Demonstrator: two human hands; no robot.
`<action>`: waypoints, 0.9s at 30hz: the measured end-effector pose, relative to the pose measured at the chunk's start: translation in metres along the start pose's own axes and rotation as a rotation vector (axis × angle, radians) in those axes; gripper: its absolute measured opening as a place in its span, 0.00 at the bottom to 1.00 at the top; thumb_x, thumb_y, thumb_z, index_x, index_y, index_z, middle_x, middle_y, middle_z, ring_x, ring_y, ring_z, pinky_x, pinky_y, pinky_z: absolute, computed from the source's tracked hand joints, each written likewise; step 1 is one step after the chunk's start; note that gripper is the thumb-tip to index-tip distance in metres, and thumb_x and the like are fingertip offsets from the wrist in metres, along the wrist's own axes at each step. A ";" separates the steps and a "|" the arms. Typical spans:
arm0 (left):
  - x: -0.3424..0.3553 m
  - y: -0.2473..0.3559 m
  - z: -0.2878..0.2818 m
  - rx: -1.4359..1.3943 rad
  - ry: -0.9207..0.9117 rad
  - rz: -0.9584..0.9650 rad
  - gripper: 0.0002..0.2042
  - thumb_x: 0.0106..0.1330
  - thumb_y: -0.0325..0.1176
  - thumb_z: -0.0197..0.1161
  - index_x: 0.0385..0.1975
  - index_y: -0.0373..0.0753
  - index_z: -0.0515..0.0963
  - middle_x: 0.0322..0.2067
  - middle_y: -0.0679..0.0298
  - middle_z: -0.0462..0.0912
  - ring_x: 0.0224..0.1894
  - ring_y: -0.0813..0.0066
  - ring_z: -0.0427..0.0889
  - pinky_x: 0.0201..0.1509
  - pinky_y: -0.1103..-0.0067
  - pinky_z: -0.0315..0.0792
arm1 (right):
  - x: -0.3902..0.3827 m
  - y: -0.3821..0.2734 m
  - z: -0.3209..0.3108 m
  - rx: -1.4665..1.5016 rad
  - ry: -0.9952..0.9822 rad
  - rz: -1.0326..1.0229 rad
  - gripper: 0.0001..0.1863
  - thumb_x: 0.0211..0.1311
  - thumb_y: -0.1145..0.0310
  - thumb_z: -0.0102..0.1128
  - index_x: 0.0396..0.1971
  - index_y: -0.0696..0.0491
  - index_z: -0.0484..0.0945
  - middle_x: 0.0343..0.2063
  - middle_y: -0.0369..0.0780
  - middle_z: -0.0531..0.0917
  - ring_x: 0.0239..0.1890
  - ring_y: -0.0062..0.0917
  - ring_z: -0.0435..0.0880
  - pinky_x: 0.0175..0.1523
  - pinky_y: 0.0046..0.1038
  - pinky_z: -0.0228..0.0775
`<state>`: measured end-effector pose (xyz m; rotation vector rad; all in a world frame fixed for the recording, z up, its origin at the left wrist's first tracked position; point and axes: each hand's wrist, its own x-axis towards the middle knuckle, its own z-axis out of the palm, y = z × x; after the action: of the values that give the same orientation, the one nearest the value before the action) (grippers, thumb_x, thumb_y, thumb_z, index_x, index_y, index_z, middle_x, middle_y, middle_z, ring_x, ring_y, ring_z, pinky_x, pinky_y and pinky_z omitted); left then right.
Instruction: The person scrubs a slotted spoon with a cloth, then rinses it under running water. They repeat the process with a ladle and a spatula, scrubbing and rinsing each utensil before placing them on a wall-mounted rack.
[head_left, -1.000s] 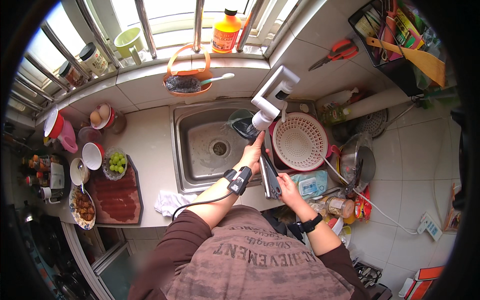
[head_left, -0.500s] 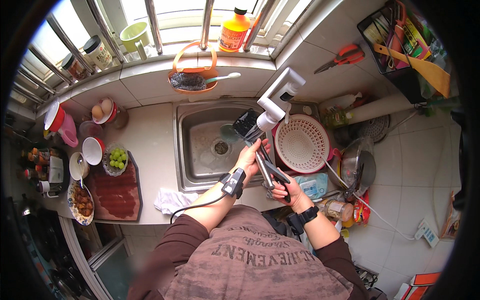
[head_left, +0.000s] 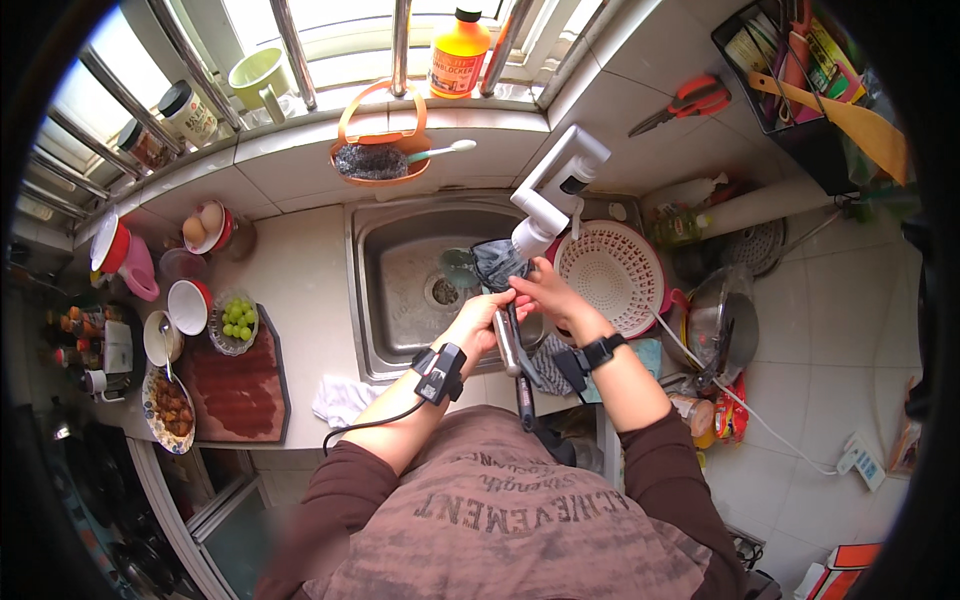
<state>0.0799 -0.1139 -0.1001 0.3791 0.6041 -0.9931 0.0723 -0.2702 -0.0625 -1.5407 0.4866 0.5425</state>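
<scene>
Both my hands are over the steel sink (head_left: pixel 400 285). My left hand (head_left: pixel 478 325) is closed around long black and silver utensil handles (head_left: pixel 508 350), which hang toward the front edge. My right hand (head_left: pixel 550 292) has its fingers closed at the neck of these utensils, just below their dark, broad head (head_left: pixel 495 262), whose exact shape is unclear. That head lies under the white faucet attachment (head_left: pixel 542 222). A white colander (head_left: pixel 610 270) with a pink rim sits beside my right hand.
At left stand bowls (head_left: pixel 188 305), green grapes (head_left: pixel 237 320), a red board (head_left: pixel 230 390) and a plate of food (head_left: pixel 170 420). A white cloth (head_left: pixel 340 400) lies at the counter's front. Pots (head_left: pixel 720 330) and a white cord crowd the right. An orange sponge holder (head_left: pixel 380 160) hangs behind the sink.
My right hand has moved up from the lower handles to the utensils' neck under the faucet. My left hand has shifted slightly down and left, still gripping.
</scene>
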 end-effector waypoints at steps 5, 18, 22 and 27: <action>-0.018 0.012 0.003 0.142 0.043 0.038 0.10 0.65 0.26 0.54 0.41 0.27 0.71 0.34 0.50 0.80 0.33 0.62 0.83 0.33 0.74 0.81 | 0.039 -0.004 0.005 -0.336 0.096 -0.372 0.26 0.53 0.66 0.64 0.50 0.60 0.67 0.37 0.42 0.79 0.24 0.18 0.77 0.26 0.21 0.71; -0.012 0.025 -0.005 0.315 0.007 0.212 0.07 0.63 0.27 0.58 0.38 0.32 0.73 0.27 0.57 0.80 0.23 0.73 0.79 0.25 0.81 0.77 | 0.048 -0.008 0.009 -0.228 0.164 -0.288 0.15 0.56 0.69 0.59 0.43 0.56 0.69 0.33 0.37 0.77 0.26 0.21 0.80 0.23 0.19 0.70; -0.010 0.027 -0.006 0.345 0.002 0.283 0.07 0.63 0.27 0.58 0.39 0.32 0.73 0.25 0.60 0.79 0.19 0.77 0.75 0.22 0.83 0.73 | 0.038 -0.019 0.009 -0.041 -0.005 -0.059 0.13 0.56 0.73 0.58 0.41 0.57 0.70 0.31 0.39 0.78 0.29 0.24 0.83 0.25 0.19 0.73; -0.017 0.025 -0.002 0.324 0.008 0.313 0.06 0.62 0.25 0.59 0.35 0.36 0.70 0.24 0.60 0.78 0.18 0.78 0.74 0.19 0.84 0.70 | 0.031 -0.026 0.013 0.105 0.017 0.014 0.12 0.55 0.78 0.54 0.40 0.57 0.69 0.30 0.39 0.78 0.31 0.26 0.83 0.28 0.21 0.75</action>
<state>0.0945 -0.0891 -0.0905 0.7416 0.3743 -0.7865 0.1125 -0.2549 -0.0610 -1.4435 0.5312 0.5065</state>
